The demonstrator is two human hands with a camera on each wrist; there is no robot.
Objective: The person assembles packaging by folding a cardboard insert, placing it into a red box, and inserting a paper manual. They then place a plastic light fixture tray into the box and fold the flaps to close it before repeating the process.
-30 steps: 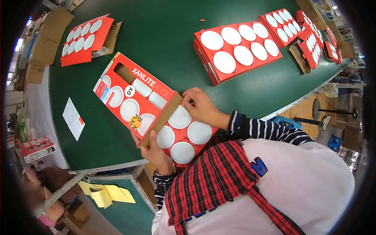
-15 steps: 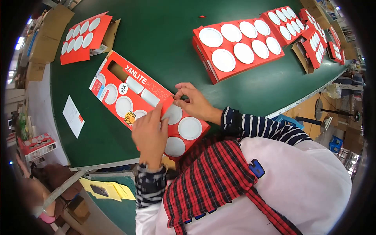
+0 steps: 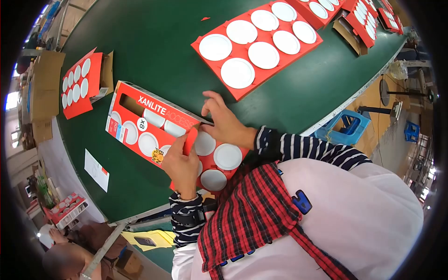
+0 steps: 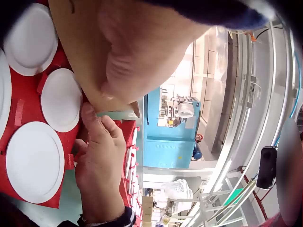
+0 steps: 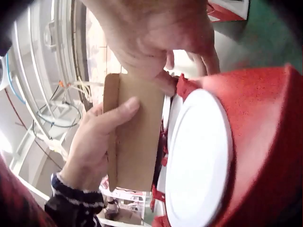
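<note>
A red XANLITE box [image 3: 151, 108] lies at an angle on the green table, with a red insert of white discs [image 3: 227, 157] showing at its near end. My left hand [image 3: 182, 169] grips the raised end flap [image 3: 190, 141]; its thumb lies on the flap's brown inner face [image 5: 137, 146] in the right wrist view. At the flap's far corner, my right hand [image 3: 228, 122] pinches the box edge beside the insert. The left wrist view shows the thumb and fingers of my right hand [image 4: 100, 165] at that corner, below my left hand [image 4: 142, 52].
A large red pack of white discs [image 3: 261, 37] stands beyond my right hand, with more packs behind it. Another pack [image 3: 81, 84] stands at the left. A white leaflet [image 3: 96, 170] lies near the left table edge. A blue crate [image 3: 343, 127] is beyond the right edge.
My left hand has moved from the box's near corner onto the flap, which stands raised between my hands. My right hand has stayed at the far corner. The head view has turned.
</note>
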